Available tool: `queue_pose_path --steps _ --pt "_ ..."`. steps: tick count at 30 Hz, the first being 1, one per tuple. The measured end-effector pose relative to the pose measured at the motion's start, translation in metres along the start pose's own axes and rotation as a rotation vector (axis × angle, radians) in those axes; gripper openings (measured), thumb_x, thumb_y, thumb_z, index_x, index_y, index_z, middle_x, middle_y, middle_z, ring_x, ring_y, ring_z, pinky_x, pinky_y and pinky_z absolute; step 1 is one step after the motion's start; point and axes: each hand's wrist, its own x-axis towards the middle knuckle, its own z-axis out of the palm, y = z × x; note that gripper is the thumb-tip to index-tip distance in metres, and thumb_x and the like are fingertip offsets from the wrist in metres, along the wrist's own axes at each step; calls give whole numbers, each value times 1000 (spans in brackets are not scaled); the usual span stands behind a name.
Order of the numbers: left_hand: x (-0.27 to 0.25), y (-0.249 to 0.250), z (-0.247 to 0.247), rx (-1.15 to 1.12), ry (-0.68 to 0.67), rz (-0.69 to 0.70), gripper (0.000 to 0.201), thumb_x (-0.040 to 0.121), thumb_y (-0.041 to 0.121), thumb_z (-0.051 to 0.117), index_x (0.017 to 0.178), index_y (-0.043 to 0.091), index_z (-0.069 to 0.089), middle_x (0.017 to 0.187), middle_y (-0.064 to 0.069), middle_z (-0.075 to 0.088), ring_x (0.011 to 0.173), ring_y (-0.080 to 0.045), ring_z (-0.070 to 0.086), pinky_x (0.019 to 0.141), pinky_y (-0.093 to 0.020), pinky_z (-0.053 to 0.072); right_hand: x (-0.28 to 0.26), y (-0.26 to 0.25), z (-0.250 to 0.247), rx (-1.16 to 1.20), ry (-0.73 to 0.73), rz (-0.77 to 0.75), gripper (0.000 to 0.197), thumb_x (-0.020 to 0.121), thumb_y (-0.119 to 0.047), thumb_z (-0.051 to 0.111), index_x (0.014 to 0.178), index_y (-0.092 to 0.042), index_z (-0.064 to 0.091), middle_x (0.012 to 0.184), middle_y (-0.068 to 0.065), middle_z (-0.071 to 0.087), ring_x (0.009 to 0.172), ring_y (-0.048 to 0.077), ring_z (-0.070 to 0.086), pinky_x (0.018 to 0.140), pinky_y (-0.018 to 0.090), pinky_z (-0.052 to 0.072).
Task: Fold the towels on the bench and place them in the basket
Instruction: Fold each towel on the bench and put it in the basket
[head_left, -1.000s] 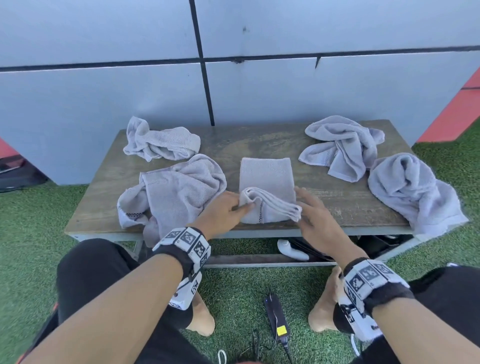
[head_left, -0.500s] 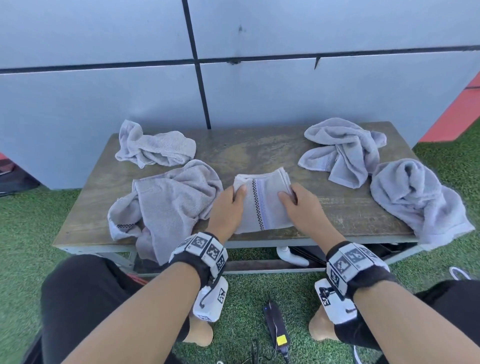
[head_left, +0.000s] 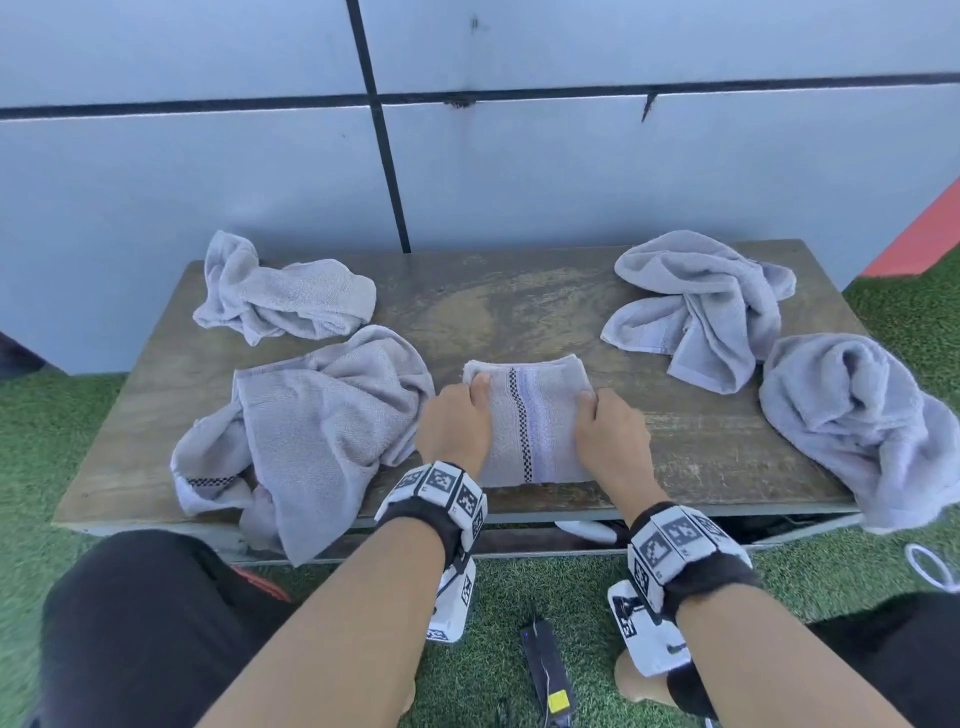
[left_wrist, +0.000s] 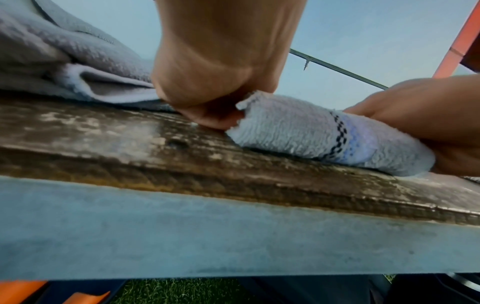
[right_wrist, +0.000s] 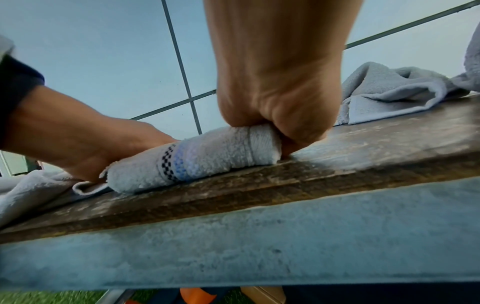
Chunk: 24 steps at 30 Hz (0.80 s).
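Observation:
A folded grey towel (head_left: 535, 421) with a checkered stripe lies at the front middle of the wooden bench (head_left: 519, 312). My left hand (head_left: 454, 423) grips its left edge, fingers tucked under, as the left wrist view shows at the towel (left_wrist: 298, 131). My right hand (head_left: 608, 434) grips the right edge, thumb on top; in the right wrist view its fingers curl round the towel (right_wrist: 207, 158). Several crumpled grey towels lie around: one at back left (head_left: 280, 293), one at front left (head_left: 311, 426), one at back right (head_left: 696, 306), one at far right (head_left: 857, 426). No basket is in view.
A grey panelled wall (head_left: 519, 171) stands right behind the bench. Green artificial turf (head_left: 31, 441) surrounds it. A black device (head_left: 545, 670) lies on the turf between my knees. The front left towel hangs over the bench's front edge.
The near half of the towel was folded away from me over the far half, making a compact packet. Both hands moved forward with it and now grip its two sides.

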Motion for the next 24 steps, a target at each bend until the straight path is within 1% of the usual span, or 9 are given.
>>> queue_pose_path --steps 3,5,7,10,13,16,19,21,24 --pt "3 4 0 10 -5 -37 65 104 54 25 88 5 65 87 -9 67 84 -29 62 66 -35 41 2 -2 2 -35 3 14 37 106 -35 30 94 -7 52 87 12 59 84 32 53 72 39 33" --pt "6 4 1 -1 -3 -60 64 104 54 25 83 5 62 84 -9 66 81 -30 61 64 -35 40 3 -3 3 -53 3 35 39 106 -37 28 97 -7 52 92 14 60 88 34 54 72 40 32" --pt "7 2 1 -13 -17 -73 64 103 56 25 77 7 58 80 -10 65 74 -28 59 61 -34 38 2 -4 3 -61 4 42 41 106 -38 27 101 -6 53 96 17 61 91 37 56 72 39 33" --pt "4 4 -5 -81 -49 -97 63 103 57 28 60 14 45 66 -7 57 58 -22 52 50 -31 31 1 -8 2 -71 -11 46 42 106 -37 26 107 -4 52 100 19 62 86 34 54 71 39 35" --pt "-3 10 -13 -171 -69 -128 62 100 56 31 52 17 39 54 -1 47 51 -22 45 50 -30 30 1 -15 -4 -90 -50 75 41 107 -36 26 112 -3 50 103 19 59 83 31 48 71 38 35" --pt "-16 12 -14 -172 -48 -68 47 97 47 38 60 17 38 57 2 43 55 -21 43 52 -31 29 0 -17 -7 -106 -60 66 39 107 -36 26 111 -4 48 104 19 59 83 30 47 70 38 34" --pt "-24 9 -12 -98 6 15 33 102 36 38 82 11 45 66 2 44 62 -22 46 54 -34 28 -1 -18 -7 -90 -50 52 37 107 -35 27 109 -5 48 101 17 58 82 31 48 69 38 35" --pt "-24 7 -12 -75 29 40 30 105 33 36 94 7 47 70 3 44 69 -25 48 61 -37 34 -1 -18 -8 -70 -36 33 33 107 -36 29 104 -8 46 97 16 57 81 31 49 68 39 36" --pt "-24 9 -15 -61 26 55 28 106 32 34 100 8 45 70 5 44 74 -27 50 65 -38 38 -1 -16 -7 -41 -1 0 28 106 -35 32 98 -11 42 92 13 56 78 31 51 60 38 33"
